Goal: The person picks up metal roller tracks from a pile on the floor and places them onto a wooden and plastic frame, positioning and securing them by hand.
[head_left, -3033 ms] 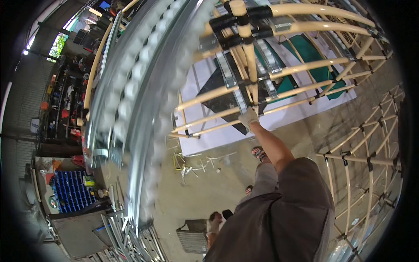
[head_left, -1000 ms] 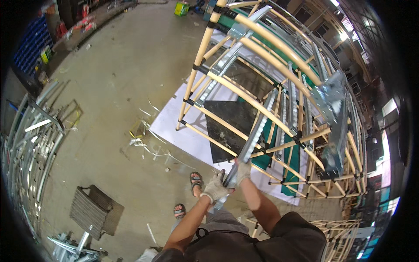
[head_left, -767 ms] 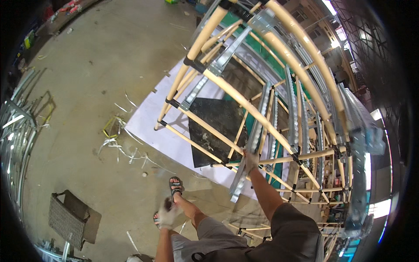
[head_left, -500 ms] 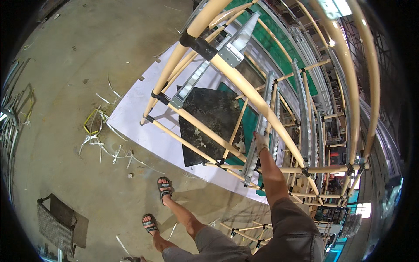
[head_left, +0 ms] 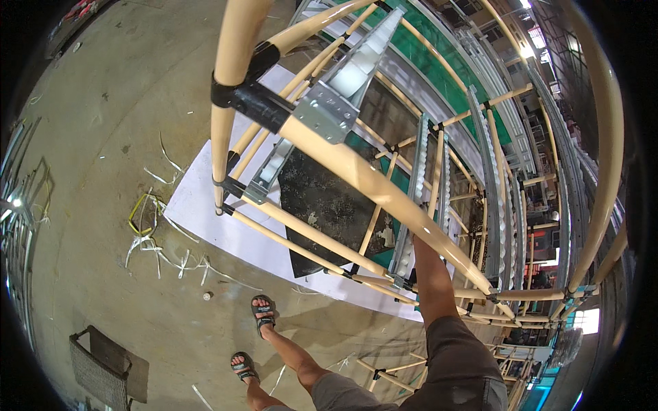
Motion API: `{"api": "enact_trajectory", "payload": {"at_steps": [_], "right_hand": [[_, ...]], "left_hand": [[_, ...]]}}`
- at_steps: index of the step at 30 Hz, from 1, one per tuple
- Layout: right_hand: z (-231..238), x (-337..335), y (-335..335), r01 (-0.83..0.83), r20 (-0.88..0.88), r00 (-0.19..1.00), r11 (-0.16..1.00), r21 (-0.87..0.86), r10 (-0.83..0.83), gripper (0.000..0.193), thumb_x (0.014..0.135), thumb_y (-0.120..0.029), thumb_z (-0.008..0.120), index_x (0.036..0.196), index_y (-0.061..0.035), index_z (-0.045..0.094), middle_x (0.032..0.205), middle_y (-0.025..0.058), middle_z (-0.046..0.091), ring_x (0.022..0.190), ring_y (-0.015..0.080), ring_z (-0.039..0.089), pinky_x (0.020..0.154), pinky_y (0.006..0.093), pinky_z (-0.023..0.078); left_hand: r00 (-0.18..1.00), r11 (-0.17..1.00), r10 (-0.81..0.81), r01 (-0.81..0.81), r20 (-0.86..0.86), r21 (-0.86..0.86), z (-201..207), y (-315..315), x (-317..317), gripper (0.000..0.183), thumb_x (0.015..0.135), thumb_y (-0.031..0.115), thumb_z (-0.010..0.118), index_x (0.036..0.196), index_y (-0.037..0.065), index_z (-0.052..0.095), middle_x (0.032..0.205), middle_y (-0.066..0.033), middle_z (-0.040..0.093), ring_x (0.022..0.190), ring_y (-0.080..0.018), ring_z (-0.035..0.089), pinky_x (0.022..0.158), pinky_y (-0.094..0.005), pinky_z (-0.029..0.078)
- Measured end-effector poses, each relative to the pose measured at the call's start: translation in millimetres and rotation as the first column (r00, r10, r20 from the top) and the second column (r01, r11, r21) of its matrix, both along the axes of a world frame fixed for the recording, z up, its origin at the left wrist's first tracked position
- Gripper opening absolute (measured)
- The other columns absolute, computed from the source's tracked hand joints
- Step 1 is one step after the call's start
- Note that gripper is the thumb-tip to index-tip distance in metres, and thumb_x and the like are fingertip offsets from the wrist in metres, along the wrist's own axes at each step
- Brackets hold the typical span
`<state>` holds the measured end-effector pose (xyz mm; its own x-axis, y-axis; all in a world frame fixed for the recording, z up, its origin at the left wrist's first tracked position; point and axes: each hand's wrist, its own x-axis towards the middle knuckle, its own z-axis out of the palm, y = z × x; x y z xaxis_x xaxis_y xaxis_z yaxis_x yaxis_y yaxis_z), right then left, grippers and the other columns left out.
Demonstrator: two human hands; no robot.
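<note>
The person's right forearm (head_left: 433,284) reaches up into the rack in front of me and passes behind a thick beige pipe (head_left: 384,185). That pipe covers the right hand, so I can't tell whether it is grasping anything or loose. The left hand is out of my sight, and I can't tell its state either.

Nearest to where the arm disappears is a grey roller track (head_left: 419,164) with white rollers. It slants down inside the rack, crosses behind the same pipe, and its lower end comes out just beside a lower beige rail (head_left: 373,279). Whether that end is seated, I can't tell.

At the near corner, a black joint (head_left: 253,99) grips the pipes. Beside it, a metal bracket (head_left: 327,113) sits on the beige pipe, at the end of another track (head_left: 356,68) with white rollers. Below the frame lie a black sheet (head_left: 336,209) and a white sheet (head_left: 199,198).

The person stands on the floor in 2 dark sandals (head_left: 262,312); their straps bear pale marks too small to read. White strips (head_left: 181,264) lie scattered near a yellow loop (head_left: 140,212).
</note>
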<state>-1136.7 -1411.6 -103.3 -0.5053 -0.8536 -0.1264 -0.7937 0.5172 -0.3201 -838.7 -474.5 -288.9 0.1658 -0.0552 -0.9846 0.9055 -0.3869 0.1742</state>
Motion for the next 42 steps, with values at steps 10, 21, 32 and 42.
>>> {"api": "enact_trajectory", "payload": {"at_steps": [10, 21, 32, 42], "right_hand": [[9, -4, 2, 0.015, 0.005, 1.000, 0.997, 0.075, -0.016, 0.082, 0.079, -0.035, 0.079, 0.147, -0.0043, 0.045, 0.143, 0.0158, 0.056, 0.131, 0.0330, 0.054, 0.106, 0.0423, 0.044], [-1, -29, -6, -0.066, -0.076, 0.995, 0.995, 0.080, 0.072, 0.084, 0.081, -0.047, 0.075, 0.147, -0.0035, 0.045, 0.143, 0.0198, 0.055, 0.132, 0.0352, 0.053, 0.107, 0.0439, 0.044], [-13, -34, 0, -0.134, -0.193, 0.970, 0.987, 0.093, 0.150, 0.082, 0.087, -0.047, 0.072, 0.148, -0.0012, 0.044, 0.142, 0.0214, 0.055, 0.133, 0.0345, 0.051, 0.107, 0.0443, 0.044], [-14, 270, 62, -0.170, 0.900, 0.428, 0.985, -0.012, 0.084, 0.091, 0.085, -0.056, 0.075, 0.151, -0.0046, 0.039, 0.142, 0.0212, 0.052, 0.132, 0.0355, 0.050, 0.106, 0.0475, 0.045]], "left_hand": [[0.996, 0.997, -0.011, 0.004, -0.089, -0.077, 24, 16, -16, 0.006, 0.095, 0.014, 0.064, 0.090, 0.012, 0.062, 0.081, -0.0013, 0.058, 0.073, -0.0143, 0.055, 0.065, -0.0310, 0.049], [0.999, 0.999, -0.037, 0.036, 0.019, 0.036, 59, 14, -15, 0.016, 0.096, 0.015, 0.068, 0.106, 0.005, 0.063, 0.088, -0.0070, 0.064, 0.080, -0.0187, 0.063, 0.071, -0.0336, 0.057], [0.996, 0.980, -0.091, 0.092, -0.015, 0.177, 77, -51, -2, 0.019, 0.097, 0.017, 0.065, 0.109, 0.004, 0.065, 0.089, -0.0055, 0.067, 0.073, -0.0150, 0.063, 0.065, -0.0303, 0.053], [0.969, 0.956, -0.239, 0.223, 0.063, 0.189, 45, -119, 51, 0.020, 0.098, 0.023, 0.065, 0.112, 0.009, 0.067, 0.088, -0.0027, 0.070, 0.069, -0.0116, 0.063, 0.059, -0.0261, 0.051]]}}
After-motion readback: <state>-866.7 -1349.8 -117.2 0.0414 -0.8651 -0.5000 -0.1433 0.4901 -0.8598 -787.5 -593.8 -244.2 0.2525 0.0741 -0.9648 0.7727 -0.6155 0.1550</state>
